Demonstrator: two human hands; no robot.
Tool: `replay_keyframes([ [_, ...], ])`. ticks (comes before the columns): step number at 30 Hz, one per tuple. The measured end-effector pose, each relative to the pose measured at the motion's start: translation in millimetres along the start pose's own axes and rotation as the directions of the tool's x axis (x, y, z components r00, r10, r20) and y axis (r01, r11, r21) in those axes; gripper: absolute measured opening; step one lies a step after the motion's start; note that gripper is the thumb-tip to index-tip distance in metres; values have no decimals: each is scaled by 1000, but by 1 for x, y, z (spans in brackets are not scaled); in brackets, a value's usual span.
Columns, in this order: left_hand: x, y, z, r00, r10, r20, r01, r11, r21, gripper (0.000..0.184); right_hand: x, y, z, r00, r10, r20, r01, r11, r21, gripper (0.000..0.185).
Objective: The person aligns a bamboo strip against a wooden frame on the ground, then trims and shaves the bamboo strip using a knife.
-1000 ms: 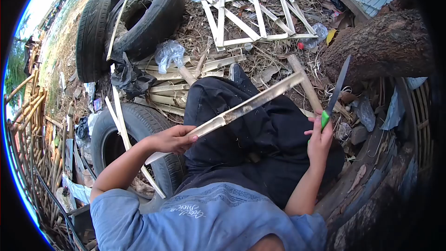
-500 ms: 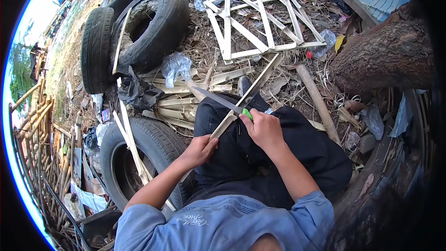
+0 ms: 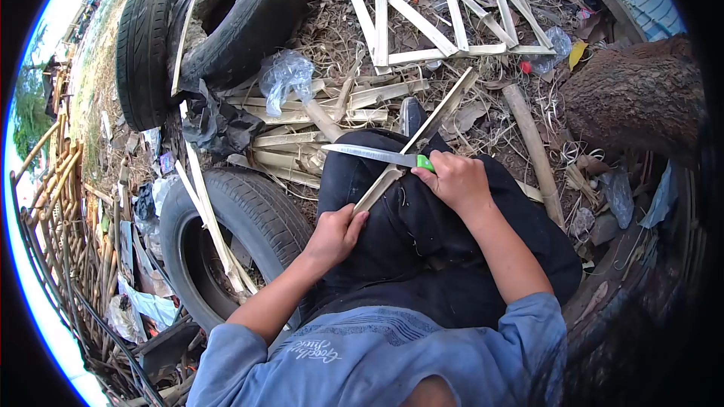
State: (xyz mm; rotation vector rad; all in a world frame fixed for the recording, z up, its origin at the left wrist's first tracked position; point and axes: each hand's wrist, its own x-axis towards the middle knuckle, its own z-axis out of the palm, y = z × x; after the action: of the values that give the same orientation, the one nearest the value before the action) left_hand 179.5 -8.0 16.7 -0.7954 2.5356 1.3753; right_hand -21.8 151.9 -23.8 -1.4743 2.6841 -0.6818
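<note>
Over dark trousers [image 3: 407, 237], a pale strip [image 3: 430, 128] is gripped by left fingers [image 3: 356, 223], toward one o'clock — green-handled knife [image 3: 383, 155] is clutched by right fingers [image 3: 448, 165], toward nine.

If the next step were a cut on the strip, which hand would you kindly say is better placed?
Probably the right hand: it grips the green-handled knife, which crosses the strip in this view, while the left hand holds the strip lower down.

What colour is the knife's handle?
Bright green; the head view shows the handle best, partly covered by the right hand.
</note>
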Motion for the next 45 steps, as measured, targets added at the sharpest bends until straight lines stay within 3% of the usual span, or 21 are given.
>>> replay_keyframes([
  [3,0,-1,1,999,21,-35,-23,998,-59,26,-1,22,-7,995,70,-70,-72,997,-22,46],
  [5,-3,-1,-1,1000,-12,14,13,998,-62,26,-2,68,-32,947,300,-120,-312,945,-98,45],
  [9,-1,3,4,999,-11,44,16,995,-103,26,4,51,-76,930,336,-149,-364,897,-252,44],
  [12,-2,-8,6,1000,12,14,-10,990,-143,26,5,37,-75,955,270,-125,-287,947,-147,43],
  [17,-2,2,4,999,42,-8,-42,995,-86,26,7,-3,-31,1000,-8,-23,7,999,-50,44],
  [19,-3,-3,4,998,53,-21,-55,996,-77,26,17,19,-29,999,-1,-53,-3,997,-79,44],
  [20,-3,-3,4,999,30,-21,-31,998,-50,27,25,47,-33,980,178,-85,-187,975,-122,45],
  [21,-3,-2,5,1000,7,-26,-8,1000,-27,27,32,82,-51,971,200,-131,-224,951,-212,44],
  [22,-3,4,3,1000,-2,-25,0,998,-69,27,38,97,-74,841,526,-125,-538,837,-99,46],
  [23,-2,2,7,999,1,-39,-4,997,-72,27,32,131,-89,799,590,-121,-592,732,-337,49],
  [25,-2,-3,11,998,39,-47,-41,998,-37,26,24,138,-106,753,630,-188,-656,697,-289,48],
  [27,5,-3,7,1000,-16,4,16,998,-66,26,9,118,-108,791,581,-191,-611,765,-203,48],
  [31,5,-2,4,998,-29,58,35,992,-119,28,-12,65,-82,822,563,-89,-527,811,254,46],
  [33,3,0,4,999,19,39,-15,995,-101,29,-16,32,-65,894,446,-35,-406,841,359,46],
  [37,6,4,0,995,-16,103,22,999,-48,29,-3,-15,-37,984,176,-13,-169,960,221,47],
  [40,6,2,1,996,-1,87,7,997,-73,29,2,-8,-21,992,123,22,-125,979,163,48],
  [45,3,7,8,999,5,-39,-2,998,64,28,9,4,-17,997,52,54,-57,994,93,51],
])
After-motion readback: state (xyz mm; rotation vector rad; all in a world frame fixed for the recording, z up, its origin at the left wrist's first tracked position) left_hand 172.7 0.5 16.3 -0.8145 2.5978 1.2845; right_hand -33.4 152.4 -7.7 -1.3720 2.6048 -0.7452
